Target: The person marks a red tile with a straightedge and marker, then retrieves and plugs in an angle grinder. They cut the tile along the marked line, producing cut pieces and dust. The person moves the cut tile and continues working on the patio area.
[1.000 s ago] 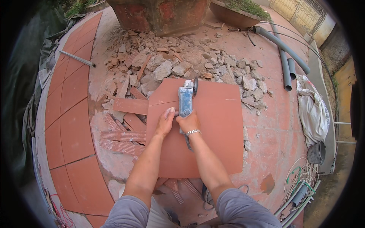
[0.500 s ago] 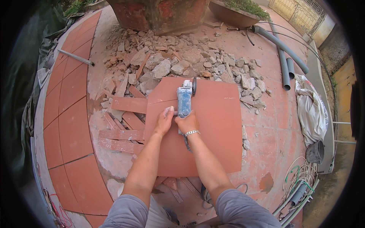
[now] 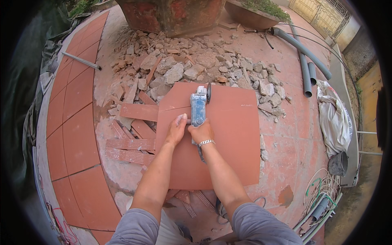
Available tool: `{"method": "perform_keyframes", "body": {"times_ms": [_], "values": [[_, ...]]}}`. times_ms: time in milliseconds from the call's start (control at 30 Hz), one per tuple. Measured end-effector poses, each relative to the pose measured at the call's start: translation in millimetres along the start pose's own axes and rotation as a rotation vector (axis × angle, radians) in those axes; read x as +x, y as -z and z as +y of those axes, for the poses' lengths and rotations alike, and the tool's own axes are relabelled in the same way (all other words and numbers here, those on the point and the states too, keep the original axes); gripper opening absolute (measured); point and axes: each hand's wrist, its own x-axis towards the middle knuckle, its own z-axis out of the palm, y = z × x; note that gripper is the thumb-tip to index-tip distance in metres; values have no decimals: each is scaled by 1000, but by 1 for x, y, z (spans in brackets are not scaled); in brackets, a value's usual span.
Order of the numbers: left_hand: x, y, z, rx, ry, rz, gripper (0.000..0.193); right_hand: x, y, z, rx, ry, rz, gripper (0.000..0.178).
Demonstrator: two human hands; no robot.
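A large red square tile (image 3: 228, 134) lies flat on the ground in front of me, with a thin cut line running across its upper left part. A blue and grey angle grinder (image 3: 199, 107) rests on it, disc at the tile's far edge. My right hand (image 3: 201, 131) grips the grinder's body and wears a metal bracelet. My left hand (image 3: 176, 130) holds the side handle just left of the tool, its palm over the tile. The grinder's cord runs back between my forearms.
A heap of broken rubble (image 3: 192, 67) lies beyond the tile, before a big red planter (image 3: 171, 16). Cut tile strips (image 3: 130, 143) sit left. Laid red tiles (image 3: 73, 134) curve along the left. Grey pipes (image 3: 304, 61), a white sack (image 3: 332, 118) and coiled cables (image 3: 322, 196) are right.
The grinder and both hands have shifted slightly toward the tile's far edge; little else differs.
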Motion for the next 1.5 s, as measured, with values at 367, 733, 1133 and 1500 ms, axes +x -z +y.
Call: {"method": "perform_keyframes", "body": {"times_ms": [367,733,1133,1500], "values": [[-2,1,3,-16,-20,-4,75,-3,3,-3,-2,-5,4,64],[-3,1,5,-12,-23,-3,72,-3,1,-1,4,10,9,64],[-4,-2,2,-32,-22,24,71,-9,-1,2,53,43,10,64],[-19,-9,0,-1,-40,245,51,12,4,-6,-119,208,65,61]]}}
